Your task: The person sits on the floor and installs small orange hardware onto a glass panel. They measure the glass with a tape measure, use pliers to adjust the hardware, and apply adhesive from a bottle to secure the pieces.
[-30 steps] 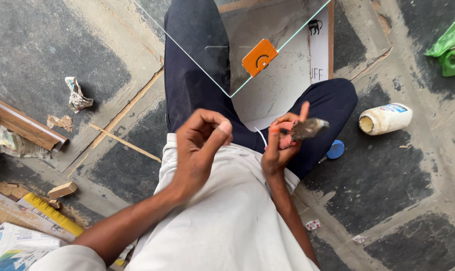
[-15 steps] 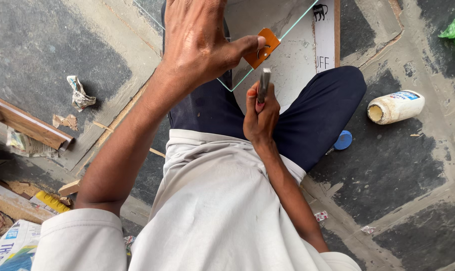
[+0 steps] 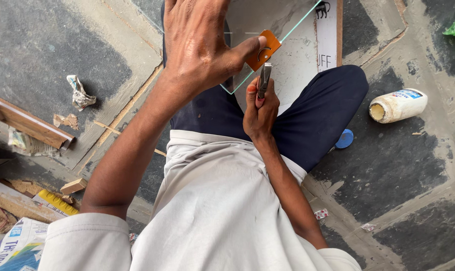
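Over lap, above dark trousers (image 3: 318, 115): glass sheet (image 3: 297, 55), corner toward body. Left hand (image 3: 202, 45) pinches orange tag (image 3: 263, 49) at glass edge. Right hand (image 3: 259, 108) below, fist closed round metal tool (image 3: 264, 78), long axis upright, tip just under tag.

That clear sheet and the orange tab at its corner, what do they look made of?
The sheet looks like glass: see-through, with a thin greenish edge. The tab under the left hand's thumb seems glossy plastic, though lacquered wood is possible.
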